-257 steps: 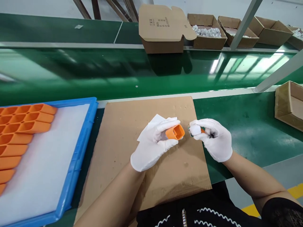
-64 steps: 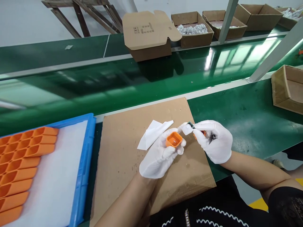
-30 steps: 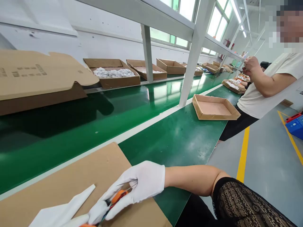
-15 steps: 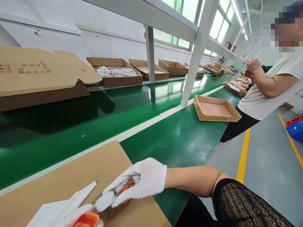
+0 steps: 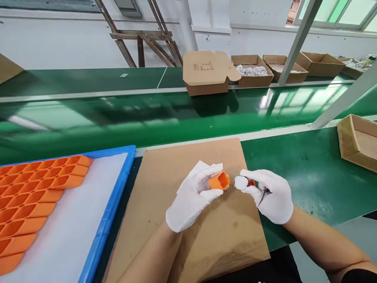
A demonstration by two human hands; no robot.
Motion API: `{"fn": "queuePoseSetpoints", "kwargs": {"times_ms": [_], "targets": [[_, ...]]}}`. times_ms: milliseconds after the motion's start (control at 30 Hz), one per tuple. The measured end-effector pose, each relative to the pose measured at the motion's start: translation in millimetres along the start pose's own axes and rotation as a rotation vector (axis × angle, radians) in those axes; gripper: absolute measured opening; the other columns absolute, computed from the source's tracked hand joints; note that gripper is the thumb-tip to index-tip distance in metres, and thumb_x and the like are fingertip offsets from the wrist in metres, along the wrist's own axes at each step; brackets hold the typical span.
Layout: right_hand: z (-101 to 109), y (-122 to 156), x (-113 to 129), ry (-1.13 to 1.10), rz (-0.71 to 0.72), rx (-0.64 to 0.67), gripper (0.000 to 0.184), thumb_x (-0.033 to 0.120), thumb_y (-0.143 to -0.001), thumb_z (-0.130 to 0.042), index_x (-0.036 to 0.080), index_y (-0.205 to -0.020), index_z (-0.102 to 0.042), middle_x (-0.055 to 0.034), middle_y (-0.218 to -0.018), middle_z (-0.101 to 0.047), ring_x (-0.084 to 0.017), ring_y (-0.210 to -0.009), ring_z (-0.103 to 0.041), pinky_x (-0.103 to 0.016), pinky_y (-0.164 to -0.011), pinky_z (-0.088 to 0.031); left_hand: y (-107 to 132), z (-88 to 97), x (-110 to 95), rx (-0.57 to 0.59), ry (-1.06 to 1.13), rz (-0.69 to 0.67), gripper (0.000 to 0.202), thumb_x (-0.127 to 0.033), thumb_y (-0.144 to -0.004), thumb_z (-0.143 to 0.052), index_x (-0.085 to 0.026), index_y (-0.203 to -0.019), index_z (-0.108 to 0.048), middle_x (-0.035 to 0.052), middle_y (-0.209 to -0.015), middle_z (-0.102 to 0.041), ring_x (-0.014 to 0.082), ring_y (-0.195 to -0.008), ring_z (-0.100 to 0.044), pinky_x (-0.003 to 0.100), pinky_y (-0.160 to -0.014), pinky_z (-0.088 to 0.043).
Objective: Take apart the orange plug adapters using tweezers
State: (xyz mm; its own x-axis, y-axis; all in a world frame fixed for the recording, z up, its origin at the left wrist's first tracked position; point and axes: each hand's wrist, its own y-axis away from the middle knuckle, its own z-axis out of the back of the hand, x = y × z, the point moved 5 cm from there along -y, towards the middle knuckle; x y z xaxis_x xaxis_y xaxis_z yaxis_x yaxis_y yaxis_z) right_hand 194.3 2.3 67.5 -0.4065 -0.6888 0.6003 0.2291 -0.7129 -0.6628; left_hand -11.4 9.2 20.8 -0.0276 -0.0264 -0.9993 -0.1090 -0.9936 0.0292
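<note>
Both of my hands wear white gloves and hover over a brown cardboard sheet (image 5: 188, 236). My left hand (image 5: 193, 198) is closed around a hollow orange plastic shell (image 5: 219, 181), its open end turned to the right. My right hand (image 5: 269, 194) pinches a small white and orange part (image 5: 243, 182) with a bit of green at its tip, held a little to the right of the shell's mouth. A thin metal tool (image 5: 263, 195) lies across the right palm. A white paper scrap (image 5: 191, 175) sits under my left hand.
A blue tray (image 5: 118, 196) with white lining holds several orange shells (image 5: 32, 196) at the left. A green conveyor belt (image 5: 132, 118) runs behind. Cardboard boxes (image 5: 207, 72) stand at the back, one (image 5: 252, 70) with white parts. An open box (image 5: 357, 141) is at the right.
The view has swung back from the right, where another person stood, down to the cardboard sheet. My hands now hold the shell and the small part close together in front of me.
</note>
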Motion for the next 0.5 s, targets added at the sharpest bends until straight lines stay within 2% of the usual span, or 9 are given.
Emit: {"fn": "queuePoseSetpoints", "kwargs": {"times_ms": [100,167,267,367,433,500], "targets": [[0.1,-1.2,4.7,0.013,0.019,0.022,0.038,0.013,-0.089,-0.071,0.027,-0.124,-0.067,-0.0004,-0.090,-0.078,-0.012,-0.074,-0.072,-0.023,-0.065,-0.058,3.1,-2.4,5.4,0.037,0.053,0.085,0.042,-0.030,-0.073,-0.083,-0.026,-0.115,-0.075,0.0127,-0.137,-0.061,0.0287,-0.116,-0.064,0.041,-0.098,-0.055],[-0.2,-1.9,6.4,0.018,0.037,0.040,0.036,0.013,-0.090,-0.069,0.025,-0.124,-0.066,-0.0008,-0.089,-0.078,-0.012,-0.074,-0.072,-0.022,-0.066,-0.058,4.3,-2.9,6.6,0.066,0.056,0.113,0.041,-0.031,-0.073,-0.083,-0.027,-0.113,-0.076,0.0126,-0.149,-0.053,0.0327,-0.124,-0.061,0.045,-0.100,-0.055],[-0.8,-2.1,8.4,0.040,0.069,0.054,0.033,0.014,-0.093,-0.066,0.024,-0.125,-0.064,-0.0006,-0.086,-0.078,-0.011,-0.072,-0.072,-0.021,-0.065,-0.057,4.1,-3.0,4.7,0.084,0.013,0.111,0.040,-0.036,-0.073,-0.083,-0.028,-0.111,-0.077,0.0117,-0.151,-0.053,0.0386,-0.139,-0.048,0.050,-0.102,-0.054],[-2.9,-1.4,9.3,0.073,0.090,0.073,0.031,0.017,-0.094,-0.066,0.023,-0.124,-0.064,-0.0007,-0.085,-0.078,-0.011,-0.070,-0.072,-0.021,-0.063,-0.056,3.4,-2.1,1.4,0.063,-0.058,0.105,0.038,-0.037,-0.070,-0.084,-0.028,-0.107,-0.080,0.0108,-0.148,-0.057,0.0398,-0.149,-0.033,0.053,-0.107,-0.051],[-4.3,-0.8,9.6,0.096,0.099,0.084,0.028,0.019,-0.095,-0.065,0.022,-0.123,-0.065,-0.0013,-0.085,-0.078,-0.011,-0.070,-0.072,-0.022,-0.062,-0.055,3.4,-2.0,-0.1,0.059,-0.080,0.112,0.038,-0.035,-0.069,-0.084,-0.029,-0.106,-0.080,0.0088,-0.148,-0.058,0.0399,-0.149,-0.033,0.053,-0.107,-0.051],[-5.0,-0.4,9.9,0.115,0.103,0.091,0.026,0.020,-0.095,-0.064,0.022,-0.122,-0.065,-0.0015,-0.085,-0.078,-0.011,-0.070,-0.071,-0.021,-0.062,-0.055,3.6,-1.7,-1.1,0.053,-0.075,0.110,0.037,-0.032,-0.068,-0.084,-0.030,-0.105,-0.081,0.0071,-0.147,-0.058,0.0395,-0.146,-0.040,0.051,-0.104,-0.054]]}}
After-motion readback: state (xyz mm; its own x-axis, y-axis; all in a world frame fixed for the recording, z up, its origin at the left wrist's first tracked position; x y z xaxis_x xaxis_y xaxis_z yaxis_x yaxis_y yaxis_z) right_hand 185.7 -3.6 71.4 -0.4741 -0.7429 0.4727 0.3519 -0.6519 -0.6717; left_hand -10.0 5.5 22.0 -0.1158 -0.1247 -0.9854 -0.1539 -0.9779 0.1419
